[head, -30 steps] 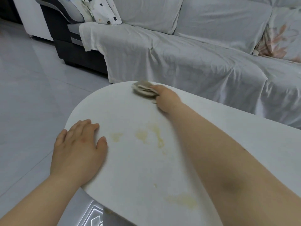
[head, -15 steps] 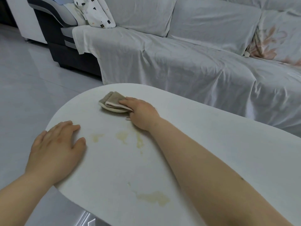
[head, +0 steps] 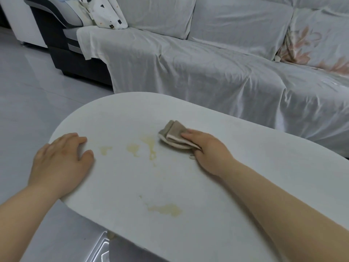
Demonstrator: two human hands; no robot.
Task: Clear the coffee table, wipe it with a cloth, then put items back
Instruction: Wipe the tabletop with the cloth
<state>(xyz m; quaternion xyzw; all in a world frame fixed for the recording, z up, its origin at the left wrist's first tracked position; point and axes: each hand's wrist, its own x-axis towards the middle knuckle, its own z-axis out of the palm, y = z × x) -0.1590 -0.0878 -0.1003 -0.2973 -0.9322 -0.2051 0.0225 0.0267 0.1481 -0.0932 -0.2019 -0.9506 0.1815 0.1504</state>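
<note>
A white oval coffee table (head: 120, 114) fills the middle of the view, with nothing on it but a cloth. The folded brown-and-cream cloth (head: 171, 134) lies flat near the table's centre. My right hand (head: 209, 150) presses on the cloth's near right part, fingers over it. My left hand (head: 60, 163) rests palm down on the table's left rim, fingers spread, holding nothing. Yellowish stains (head: 149, 146) mark the top between the two hands, and another stain (head: 166, 209) lies near the front edge.
A sofa under a grey sheet (head: 188, 69) runs just behind the table. A spotted white cushion (head: 105, 14) lies at its far left end, a floral pillow (head: 317, 46) at the right. Grey tiled floor (head: 28, 95) lies to the left.
My right hand has drawn the cloth from the table's far edge back toward the centre and to the right, beside the stains. My left hand stays planted on the left rim.
</note>
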